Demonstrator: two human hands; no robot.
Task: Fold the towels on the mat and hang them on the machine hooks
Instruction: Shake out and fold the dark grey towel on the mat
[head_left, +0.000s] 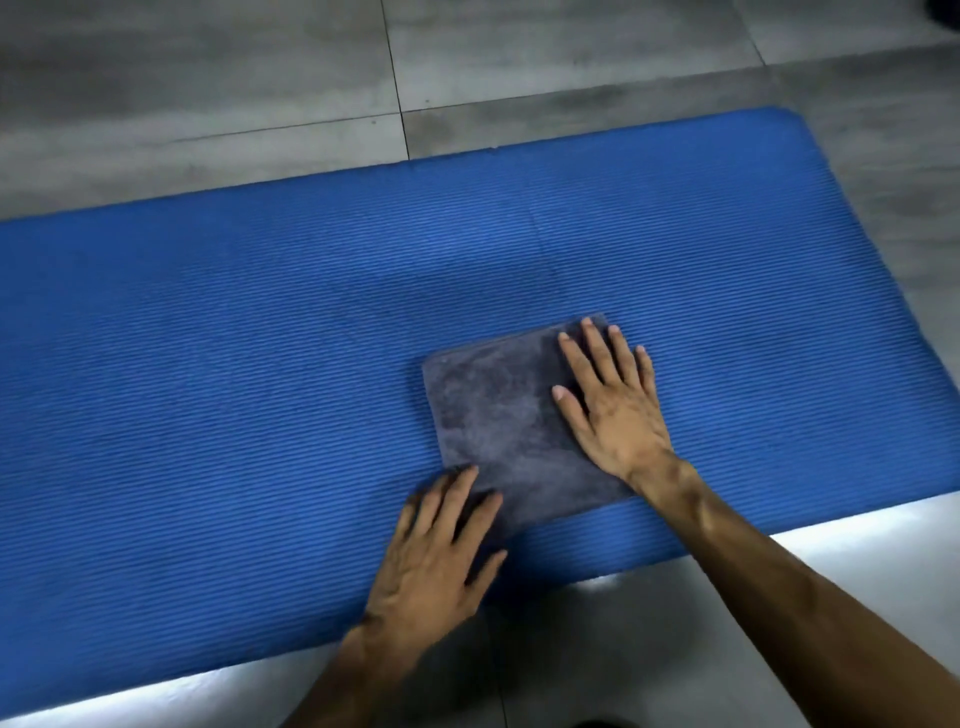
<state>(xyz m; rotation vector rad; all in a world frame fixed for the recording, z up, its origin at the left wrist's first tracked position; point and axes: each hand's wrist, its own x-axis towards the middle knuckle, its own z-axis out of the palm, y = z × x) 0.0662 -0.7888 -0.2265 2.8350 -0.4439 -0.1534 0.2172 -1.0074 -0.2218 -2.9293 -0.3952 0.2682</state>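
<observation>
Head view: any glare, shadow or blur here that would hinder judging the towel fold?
Head view: bright glare streaks the glossy floor along the mat's near edge; the wide lens bows the mat's edges; a faint shadow lies on the mat beyond the towel; the image is slightly soft overall, yet the towel's edges and both hands, left and right, read clearly.

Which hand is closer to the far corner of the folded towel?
The right hand. It lies flat on the grey folded towel, fingertips reaching almost to its far right corner. The left hand is at the near left corner, fingers touching that edge, palm over the blue mat.
</observation>
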